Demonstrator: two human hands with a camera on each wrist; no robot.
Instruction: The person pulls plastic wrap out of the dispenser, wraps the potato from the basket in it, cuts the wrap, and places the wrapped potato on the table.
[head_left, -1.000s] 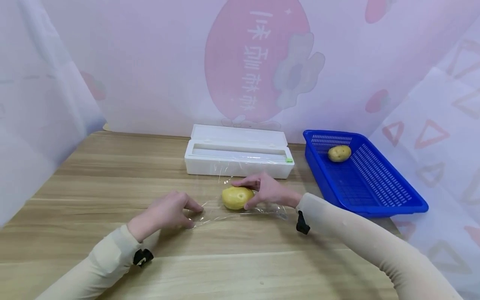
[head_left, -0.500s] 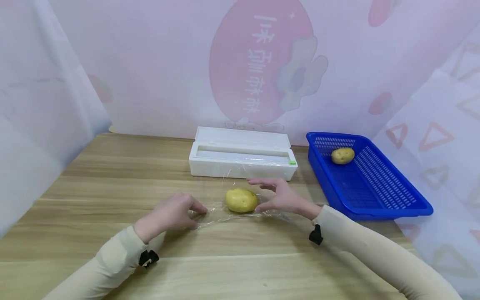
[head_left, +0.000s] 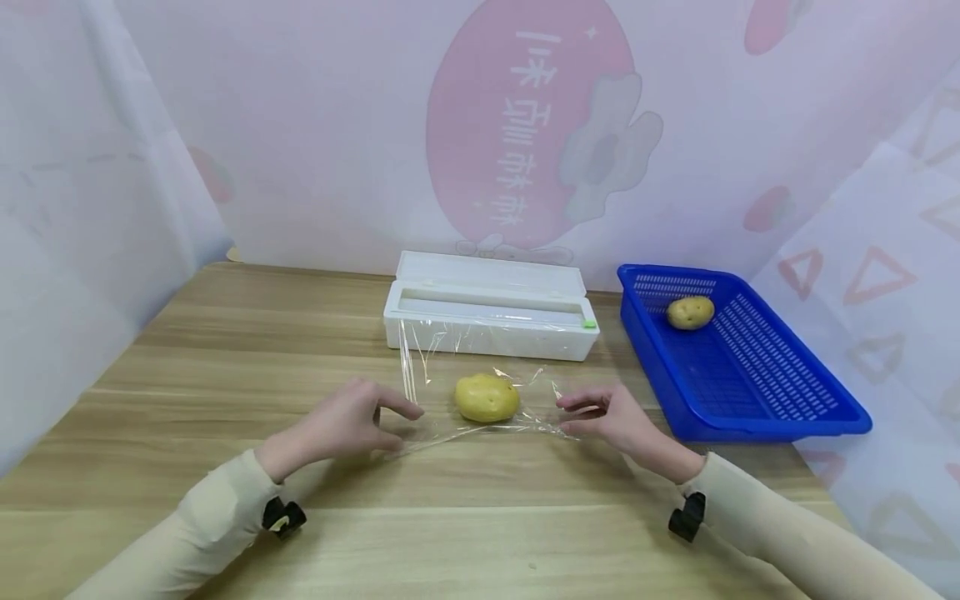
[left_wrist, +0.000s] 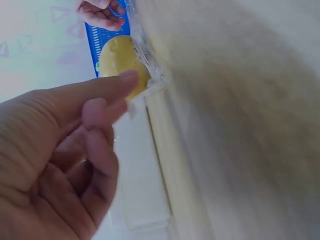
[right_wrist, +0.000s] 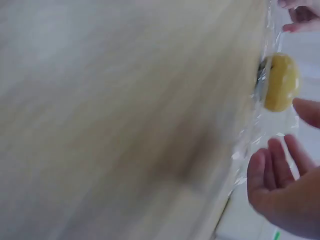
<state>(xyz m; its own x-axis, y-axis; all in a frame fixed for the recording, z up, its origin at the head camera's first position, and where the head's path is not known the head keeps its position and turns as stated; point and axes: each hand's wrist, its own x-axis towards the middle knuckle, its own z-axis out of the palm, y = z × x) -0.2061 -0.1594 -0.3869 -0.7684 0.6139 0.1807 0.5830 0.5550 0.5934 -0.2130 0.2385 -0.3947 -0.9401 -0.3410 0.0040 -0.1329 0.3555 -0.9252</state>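
A yellow potato [head_left: 487, 397] lies on a sheet of clear cling film [head_left: 442, 433] on the table, in the middle of the head view. The film runs back to a long white cling film box [head_left: 491, 337] with its lid up. My left hand [head_left: 345, 421] is at the film's left edge, thumb and forefinger apart; whether it touches the film is unclear. At the film's right edge is my right hand [head_left: 618, 421], its fingers loosely bent and its thumb [right_wrist: 307, 111] apart from them. Neither hand touches the potato.
A blue plastic basket [head_left: 750, 429] stands at the right with another potato [head_left: 690, 312] inside it. Behind the wooden table [head_left: 495, 542] hangs a pale printed cloth [head_left: 322, 142], and similar cloth closes off both sides. A green slider [head_left: 589, 324] sits on the box's right end.
My right hand has let go of the potato and moved right to the film's right edge. My left hand stays near the film's left edge. The head view has shifted slightly.
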